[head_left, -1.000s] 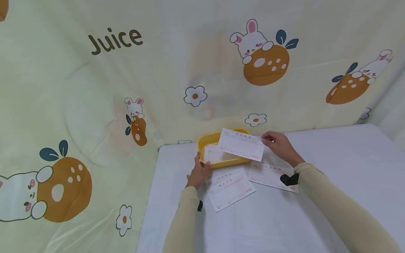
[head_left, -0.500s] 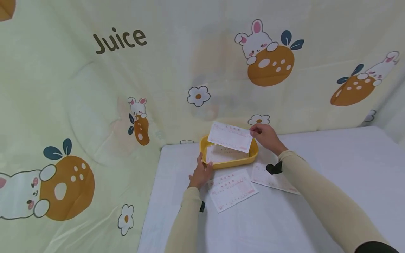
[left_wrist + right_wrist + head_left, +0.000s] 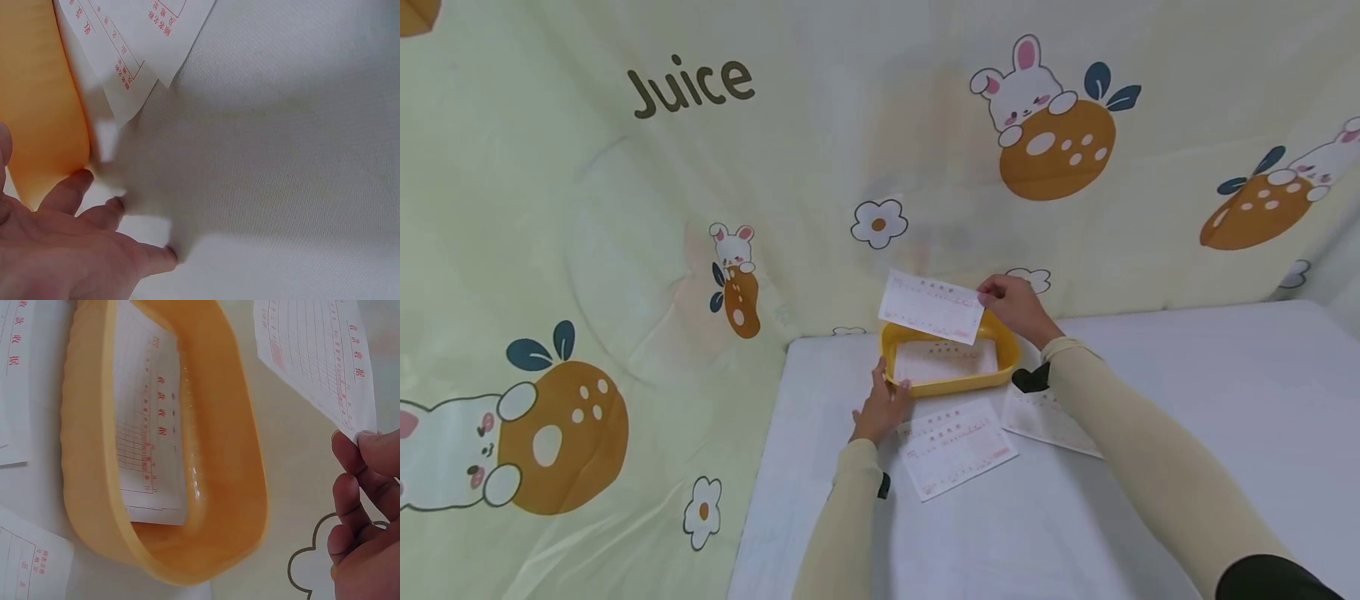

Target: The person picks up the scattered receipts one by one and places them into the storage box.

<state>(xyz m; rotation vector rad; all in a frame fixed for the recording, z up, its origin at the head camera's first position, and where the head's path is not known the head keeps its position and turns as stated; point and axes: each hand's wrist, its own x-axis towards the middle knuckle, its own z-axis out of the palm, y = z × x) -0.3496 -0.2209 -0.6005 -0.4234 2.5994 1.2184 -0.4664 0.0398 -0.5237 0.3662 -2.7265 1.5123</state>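
Observation:
With thumb and fingertips, my right hand [image 3: 1017,305] pinches the right edge of a white receipt slip [image 3: 931,305] printed in red. The slip is held up over the back rim of a yellow plastic basket [image 3: 951,388]. Inside the basket lies another receipt slip [image 3: 150,412], flat on the bottom. My left hand [image 3: 882,410] holds the basket's near left corner; in the left wrist view its fingers [image 3: 103,215] are beside the wall, and the thumb is mostly out of frame. Overlapping receipt slips [image 3: 958,454] lie on the table in front.
One more slip [image 3: 1048,421] lies to the right, partly covered by my right forearm. A white cloth covers the table [image 3: 1210,400]. Behind it hangs a pale curtain [image 3: 805,167] printed with rabbits, oranges and flowers, close to the basket's back.
My right hand has carried the slip left and toward the back, uncovering more of the slip inside the basket. My left hand stays at the basket's corner.

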